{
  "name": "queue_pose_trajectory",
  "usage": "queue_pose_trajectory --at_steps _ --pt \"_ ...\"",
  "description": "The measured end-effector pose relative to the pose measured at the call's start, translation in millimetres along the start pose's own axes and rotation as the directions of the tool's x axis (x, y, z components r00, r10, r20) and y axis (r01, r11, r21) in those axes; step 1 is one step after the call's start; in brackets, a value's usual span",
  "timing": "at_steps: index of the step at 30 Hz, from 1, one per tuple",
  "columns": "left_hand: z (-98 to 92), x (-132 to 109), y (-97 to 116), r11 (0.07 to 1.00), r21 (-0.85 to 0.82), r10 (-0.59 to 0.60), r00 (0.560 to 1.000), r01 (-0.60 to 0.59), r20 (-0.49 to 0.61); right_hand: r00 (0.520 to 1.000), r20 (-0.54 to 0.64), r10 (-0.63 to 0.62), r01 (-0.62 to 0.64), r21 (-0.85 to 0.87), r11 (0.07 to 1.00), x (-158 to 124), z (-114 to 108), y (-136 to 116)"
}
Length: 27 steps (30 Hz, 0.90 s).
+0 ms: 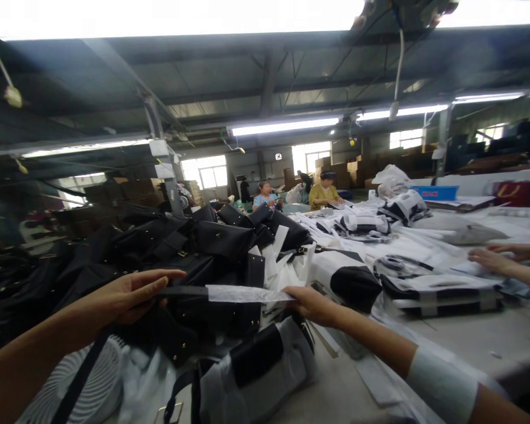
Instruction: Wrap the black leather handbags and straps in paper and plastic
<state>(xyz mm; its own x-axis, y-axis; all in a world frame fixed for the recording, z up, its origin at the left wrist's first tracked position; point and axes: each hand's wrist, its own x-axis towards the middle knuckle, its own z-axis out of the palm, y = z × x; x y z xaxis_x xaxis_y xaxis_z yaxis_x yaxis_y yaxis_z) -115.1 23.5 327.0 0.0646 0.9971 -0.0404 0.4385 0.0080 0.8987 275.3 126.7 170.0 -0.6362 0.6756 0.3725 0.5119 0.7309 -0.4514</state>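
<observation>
A black strap (185, 291) is stretched level in front of me, its right part covered by a strip of white wrapping paper (238, 294). My left hand (130, 294) pinches the bare black part between thumb and fingers. At the other end, my right hand (311, 304) is closed on the white paper; whether strap lies inside it there is hidden. Below the strap lies a black bag partly wrapped in white (256, 365), with a buckle near its left end. A dark strap length also hangs down beneath my left hand, past a white fan (82, 383).
Black bags (221, 238) are heaped at left and centre. Loose white paper strips (282, 259) lie beside them. On the right are wrapped bags (441, 291) and a co-worker's hands (494, 259). A blue box (435, 193) stands farther back, and other people sit across the table.
</observation>
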Motion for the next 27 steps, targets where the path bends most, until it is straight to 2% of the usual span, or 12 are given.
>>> queue_pose_trajectory --at_steps 3,7,9,11,13,15,18,21,23,25,27 --pt "0.3 -8 -1 1.0 -0.026 -0.007 0.999 0.006 -0.045 0.997 -0.034 -0.072 0.075 0.094 0.993 6 -10 -19" --pt "15.1 -11 10 0.993 -0.057 0.107 0.994 -0.106 0.005 0.961 -0.202 -0.189 0.221 0.145 0.965 47 -34 -90" --pt "24.1 -11 15 0.983 -0.062 0.178 0.983 -0.175 0.04 0.95 -0.183 -0.254 0.29 0.208 0.934 70 -37 -128" --pt "29.3 -12 16 0.976 -0.044 0.215 0.974 -0.213 0.065 0.959 -0.103 -0.263 0.283 0.328 0.902 88 -34 -155" --pt "27.0 -17 9 0.976 -0.025 0.216 0.972 -0.214 0.097 0.972 -0.03 -0.234 0.226 0.4 0.888 98 -29 -163" --pt "16.4 -24 -7 0.983 -0.007 0.183 0.972 -0.184 0.15 0.98 -0.014 -0.197 0.188 0.375 0.908 98 -26 -154" --pt "-5.0 -36 -43 0.993 0.041 0.102 0.981 -0.11 0.165 0.987 -0.006 -0.16 0.158 0.207 0.966 91 -29 -126" --pt "-11.9 -45 -74 0.991 0.114 0.053 0.995 -0.063 0.083 0.989 0.075 -0.129 0.126 0.039 0.991 86 -30 -115" --pt "-3.3 -47 -79 0.983 0.163 0.078 0.996 -0.084 0.042 0.986 0.029 -0.167 0.168 -0.035 0.985 88 -22 -129" --pt "11.3 -46 -72 0.972 0.182 0.147 0.989 -0.151 0.033 0.963 -0.031 -0.266 0.264 -0.068 0.962 92 -9 -158" --pt "24.4 -45 -59 0.952 0.162 0.257 0.966 -0.26 0.037 0.935 0.019 -0.353 0.353 -0.017 0.935 98 7 -189"
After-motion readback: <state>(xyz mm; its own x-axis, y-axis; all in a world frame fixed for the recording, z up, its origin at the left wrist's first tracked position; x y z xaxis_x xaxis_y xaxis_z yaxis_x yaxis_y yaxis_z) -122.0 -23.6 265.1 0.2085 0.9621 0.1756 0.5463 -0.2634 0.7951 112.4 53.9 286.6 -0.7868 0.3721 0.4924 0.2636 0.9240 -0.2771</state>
